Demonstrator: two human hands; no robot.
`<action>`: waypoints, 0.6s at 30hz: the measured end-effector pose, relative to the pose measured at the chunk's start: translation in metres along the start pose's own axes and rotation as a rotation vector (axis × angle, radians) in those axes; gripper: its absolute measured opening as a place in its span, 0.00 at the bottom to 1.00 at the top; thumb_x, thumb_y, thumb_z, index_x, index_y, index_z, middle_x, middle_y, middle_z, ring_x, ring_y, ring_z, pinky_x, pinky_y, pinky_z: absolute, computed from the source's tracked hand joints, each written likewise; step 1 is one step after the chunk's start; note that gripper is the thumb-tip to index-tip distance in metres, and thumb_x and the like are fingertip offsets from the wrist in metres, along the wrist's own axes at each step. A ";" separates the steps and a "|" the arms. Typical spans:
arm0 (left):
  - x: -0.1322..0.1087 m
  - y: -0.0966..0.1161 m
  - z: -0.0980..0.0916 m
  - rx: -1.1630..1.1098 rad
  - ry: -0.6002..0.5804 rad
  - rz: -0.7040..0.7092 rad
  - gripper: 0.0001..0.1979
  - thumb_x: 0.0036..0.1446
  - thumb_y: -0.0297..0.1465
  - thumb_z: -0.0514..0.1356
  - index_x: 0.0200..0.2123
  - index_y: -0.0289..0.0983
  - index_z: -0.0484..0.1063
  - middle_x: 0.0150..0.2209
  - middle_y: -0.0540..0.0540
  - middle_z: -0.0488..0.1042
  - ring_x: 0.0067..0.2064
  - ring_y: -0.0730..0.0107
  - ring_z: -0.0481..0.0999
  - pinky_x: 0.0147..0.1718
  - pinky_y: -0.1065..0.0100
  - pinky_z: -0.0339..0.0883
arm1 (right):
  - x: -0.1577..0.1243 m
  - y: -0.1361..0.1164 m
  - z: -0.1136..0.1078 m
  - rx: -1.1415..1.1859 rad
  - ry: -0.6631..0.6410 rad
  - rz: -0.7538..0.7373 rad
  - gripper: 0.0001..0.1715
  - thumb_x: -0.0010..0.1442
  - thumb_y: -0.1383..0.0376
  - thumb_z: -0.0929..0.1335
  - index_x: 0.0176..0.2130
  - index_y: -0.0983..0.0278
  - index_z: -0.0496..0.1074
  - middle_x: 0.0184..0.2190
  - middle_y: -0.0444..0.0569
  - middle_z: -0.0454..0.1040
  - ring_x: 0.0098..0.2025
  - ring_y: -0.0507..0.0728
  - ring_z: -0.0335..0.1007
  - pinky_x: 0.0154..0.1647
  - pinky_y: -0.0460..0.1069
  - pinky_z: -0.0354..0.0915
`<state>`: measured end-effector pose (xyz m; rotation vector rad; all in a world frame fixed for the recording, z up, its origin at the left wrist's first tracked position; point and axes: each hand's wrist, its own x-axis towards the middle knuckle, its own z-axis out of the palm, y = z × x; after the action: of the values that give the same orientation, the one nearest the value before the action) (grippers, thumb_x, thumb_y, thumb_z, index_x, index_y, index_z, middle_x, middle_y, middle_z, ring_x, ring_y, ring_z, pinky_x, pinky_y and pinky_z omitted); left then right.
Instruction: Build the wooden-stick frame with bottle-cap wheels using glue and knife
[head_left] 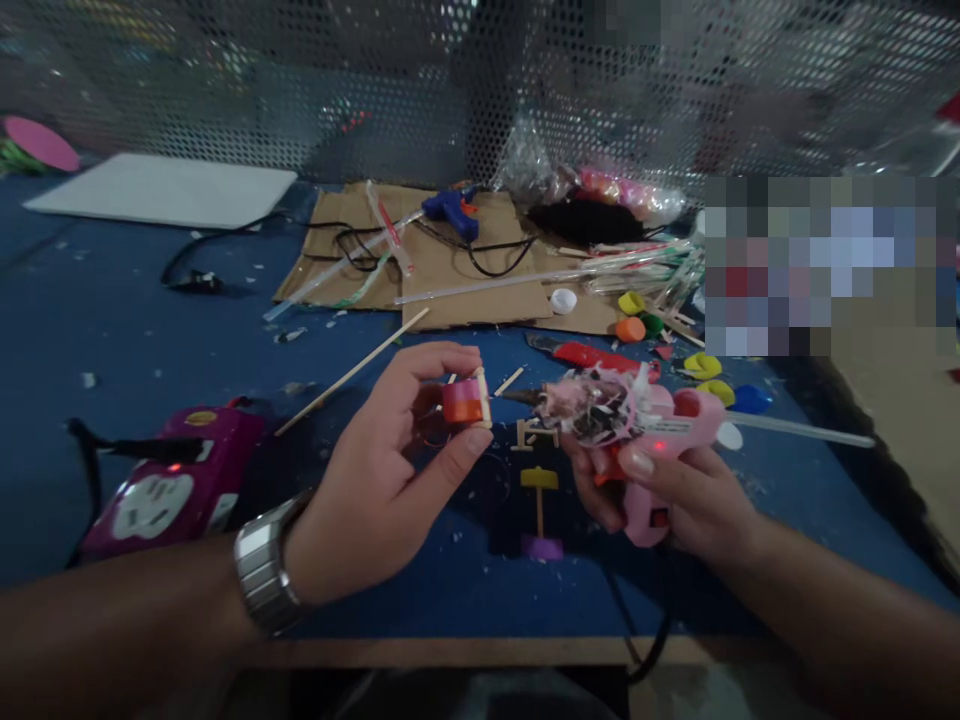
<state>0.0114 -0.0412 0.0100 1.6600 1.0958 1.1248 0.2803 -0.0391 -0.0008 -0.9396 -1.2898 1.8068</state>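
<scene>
My left hand (382,475), with a metal watch on the wrist, pinches a small orange and pink piece (465,400) with a pale stick glued along its side. My right hand (675,495) grips a pink hot glue gun (637,420) crusted with dried glue and scraps, a red light glowing on it. The gun's nozzle points left, a short way from the small piece. Below both hands, on the blue table (150,340), stands a tiny figure with a yellow top, a stick stem and a purple base (540,510).
A magenta power strip (176,480) lies at the left. A long wooden stick (352,372) lies behind my left hand. Further back are cardboard (450,260) with a blue glue gun (454,210), glue sticks, bottle caps (634,315), a red cutter (592,355) and a white board (165,188).
</scene>
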 end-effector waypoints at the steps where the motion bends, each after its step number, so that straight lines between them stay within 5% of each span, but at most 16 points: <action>1: 0.000 0.000 0.000 -0.002 -0.002 0.010 0.18 0.72 0.31 0.65 0.62 0.44 0.69 0.68 0.42 0.70 0.58 0.62 0.80 0.52 0.65 0.82 | 0.000 0.002 -0.002 -0.028 -0.009 0.004 0.27 0.63 0.40 0.76 0.34 0.60 0.75 0.22 0.45 0.73 0.22 0.53 0.68 0.23 0.48 0.62; 6: -0.003 -0.002 0.000 0.015 -0.010 0.060 0.19 0.72 0.29 0.65 0.63 0.45 0.70 0.66 0.42 0.70 0.60 0.62 0.78 0.55 0.64 0.80 | -0.006 0.009 -0.011 -0.166 -0.010 0.112 0.32 0.62 0.38 0.75 0.27 0.62 0.75 0.23 0.48 0.74 0.24 0.53 0.68 0.23 0.48 0.60; 18: -0.002 -0.002 -0.001 0.080 -0.007 0.158 0.20 0.69 0.27 0.66 0.61 0.45 0.71 0.65 0.42 0.73 0.68 0.54 0.74 0.65 0.52 0.73 | -0.009 0.015 -0.006 -0.112 0.171 0.135 0.27 0.54 0.43 0.82 0.34 0.61 0.77 0.24 0.44 0.72 0.21 0.51 0.65 0.20 0.48 0.61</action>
<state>0.0098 -0.0427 0.0082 1.8382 1.0314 1.1872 0.2880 -0.0479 -0.0154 -1.2415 -1.2561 1.7254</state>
